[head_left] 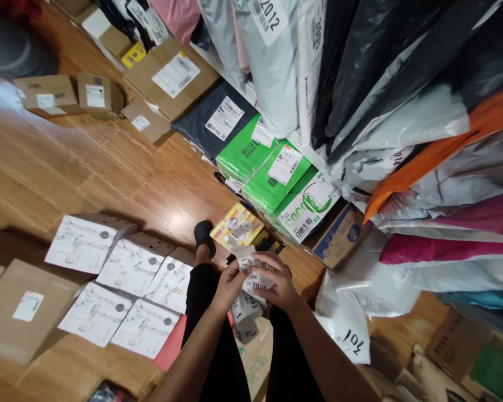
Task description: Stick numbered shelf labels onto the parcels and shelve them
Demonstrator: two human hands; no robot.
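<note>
Strip of printed number labels [248,304] held between the black-clad legs [209,340], pinched by the left hand [229,286], gripped by the right hand [280,283], fingers parted; judged light, limp, easily torn, best taken by its edges.

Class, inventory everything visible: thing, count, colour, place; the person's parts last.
Paper labels: several, white, between hands
Printed boxes: five, white, lower left
Cardboard boxes: several, brown, scattered
Green packages: several, green, centre
Yellow packages: at least two, yellow, centre, upper left
Bagged parcels: many, assorted, right
Unclear object: one, grey, top left
Floor: one, brown, beneath
Shoe: one, black, centre
Left hand: one, bare, on labels
Right hand: one, bare, on labels
Legs: two, black trousers, bottom
</note>
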